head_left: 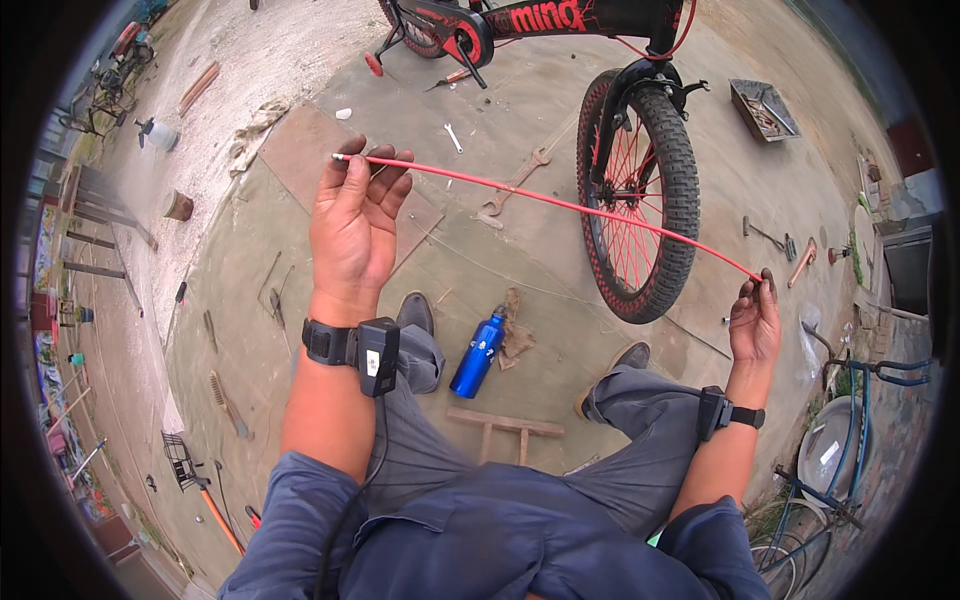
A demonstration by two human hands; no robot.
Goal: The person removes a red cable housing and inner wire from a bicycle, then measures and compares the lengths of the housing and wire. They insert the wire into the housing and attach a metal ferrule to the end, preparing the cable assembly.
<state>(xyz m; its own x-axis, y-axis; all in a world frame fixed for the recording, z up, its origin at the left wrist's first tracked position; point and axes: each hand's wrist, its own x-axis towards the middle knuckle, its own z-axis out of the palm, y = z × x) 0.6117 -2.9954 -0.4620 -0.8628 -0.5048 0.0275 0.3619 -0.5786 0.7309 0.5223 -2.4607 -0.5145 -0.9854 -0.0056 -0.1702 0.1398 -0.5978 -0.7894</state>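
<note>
My left grip (357,222) pinches the red cable (480,180) just behind its pale tip; my right grip (755,325) is closed on the other end. The cable stretches almost straight between them. To handle it well, I should keep both pinches light, pull evenly and avoid kinking it. Beyond it stands the bicycle wheel (678,170); the big wrench (517,186) lies farther left, the blue bottle (477,358) nearer.
</note>
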